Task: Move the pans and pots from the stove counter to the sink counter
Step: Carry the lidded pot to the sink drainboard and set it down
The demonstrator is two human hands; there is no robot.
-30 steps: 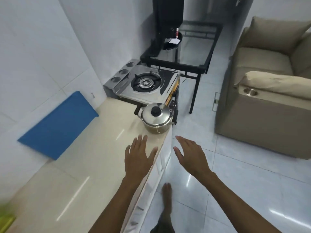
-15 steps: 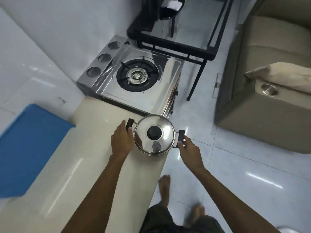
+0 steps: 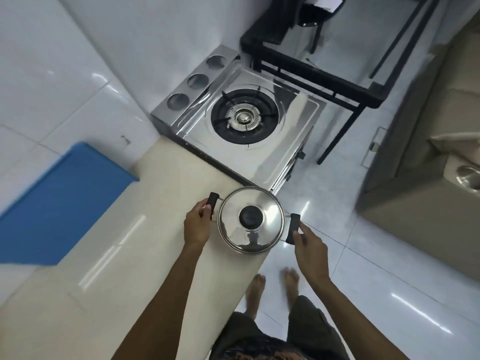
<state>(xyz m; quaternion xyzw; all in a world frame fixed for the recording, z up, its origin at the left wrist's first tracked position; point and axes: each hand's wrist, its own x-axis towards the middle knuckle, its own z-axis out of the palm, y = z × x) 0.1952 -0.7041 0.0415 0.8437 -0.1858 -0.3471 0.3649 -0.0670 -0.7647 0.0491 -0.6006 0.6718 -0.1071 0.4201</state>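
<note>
A steel pot [image 3: 250, 231] with a shiny lid and a black knob stands at the right edge of the cream counter [image 3: 124, 242], just in front of the stove. My left hand [image 3: 198, 224] is closed around the pot's black left handle. My right hand [image 3: 309, 246] grips the black right handle, out over the floor. The pot's body is hidden under its lid.
A steel single-burner gas stove [image 3: 242, 120] sits beyond the pot, against the white tiled wall. A blue board [image 3: 59, 203] leans at the left. A black-framed glass table [image 3: 337, 48] and a beige sofa [image 3: 428, 178] stand to the right. My bare feet are on the tiled floor.
Both hands reached forward from open above the counter and closed on the pot's two handles. The view has tilted down over the pot.
</note>
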